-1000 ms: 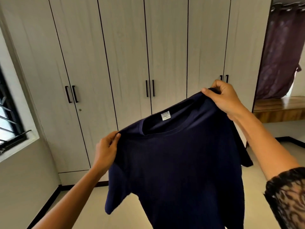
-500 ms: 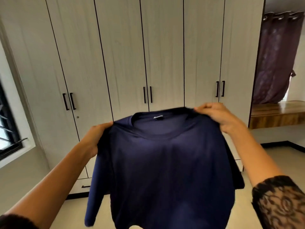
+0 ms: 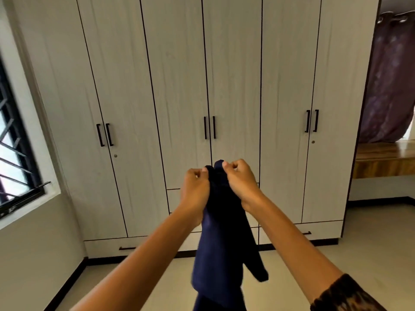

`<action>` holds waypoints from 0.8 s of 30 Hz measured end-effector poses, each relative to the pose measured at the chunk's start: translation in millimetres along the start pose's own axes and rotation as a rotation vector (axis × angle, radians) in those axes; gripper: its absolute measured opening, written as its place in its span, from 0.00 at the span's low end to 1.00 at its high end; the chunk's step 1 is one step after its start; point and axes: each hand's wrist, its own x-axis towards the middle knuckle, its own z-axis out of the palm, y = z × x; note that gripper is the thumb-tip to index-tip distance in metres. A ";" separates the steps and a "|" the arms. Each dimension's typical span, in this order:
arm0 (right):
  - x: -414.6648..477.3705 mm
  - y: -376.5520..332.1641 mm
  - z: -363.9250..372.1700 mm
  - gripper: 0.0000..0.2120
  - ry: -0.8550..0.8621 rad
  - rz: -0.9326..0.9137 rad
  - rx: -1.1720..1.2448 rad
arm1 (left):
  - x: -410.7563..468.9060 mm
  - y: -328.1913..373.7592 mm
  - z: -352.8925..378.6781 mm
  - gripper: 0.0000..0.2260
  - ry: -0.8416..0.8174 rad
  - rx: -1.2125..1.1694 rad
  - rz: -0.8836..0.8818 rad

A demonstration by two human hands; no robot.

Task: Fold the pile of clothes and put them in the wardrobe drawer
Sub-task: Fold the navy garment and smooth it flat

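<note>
My read: left hand (image 3: pixel 195 189) and right hand (image 3: pixel 241 182) fingers clamped on navy shirt (image 3: pixel 222 243), hanging mid-air toward 6 o'clock; a shallow pinch could slip, and the loose sleeve (image 3: pixel 258 268) at 5 o'clock could skew the fold.

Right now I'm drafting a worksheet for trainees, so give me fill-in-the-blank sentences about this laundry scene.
1. The left hand and right hand grip the navy blue fabric T-shirt at its ____ end.
2. The doors of the tall pale wood-grain wardrobe are all ____.
3. The black-barred window is on the person's ____ side.
Missing words: top; shut; left.
</note>
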 end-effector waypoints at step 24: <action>-47.6 25.9 -39.4 0.19 0.010 -0.641 -0.199 | 23.7 10.5 -27.2 0.13 -0.205 0.899 1.151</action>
